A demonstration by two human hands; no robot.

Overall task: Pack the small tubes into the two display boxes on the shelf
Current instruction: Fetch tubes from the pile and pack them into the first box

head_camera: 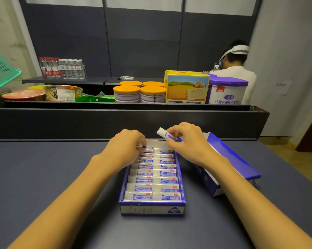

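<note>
Hidden: my left hand (128, 142) covers the far-left tubes, so I cannot see exactly what its curled fingertips pinch; it looks like the end of the top-left tube (148, 148).
Cut off: my right forearm crosses the second box (229, 159), hiding most of its inside; whether it holds anything I cannot tell.
Hard to read: print on the tubes is blurred.
Right hand (185, 141): thumb and fingers pinch one white tube (165, 134), held tilted just above the far end of the box.
Box (151, 209): blue and white, open-topped, straight before me, filled with two columns of tubes lying crosswise; a gap shows at the far end.
Second box: lies angled just right of the first, its flap up.
Surface: flat dark blue-grey shelf (43, 177) with a raised dark back edge.
Room: beyond the edge, orange-lidded cans (140, 93), a yellow carton (186, 88), a purple-lidded tub (227, 90), noodle bowls (43, 93), bottle packs (62, 68) on a farther ledge.
Left edge: green basket (0, 71), partly out of view.
Far right: a person (236, 69) in white, turned away.
</note>
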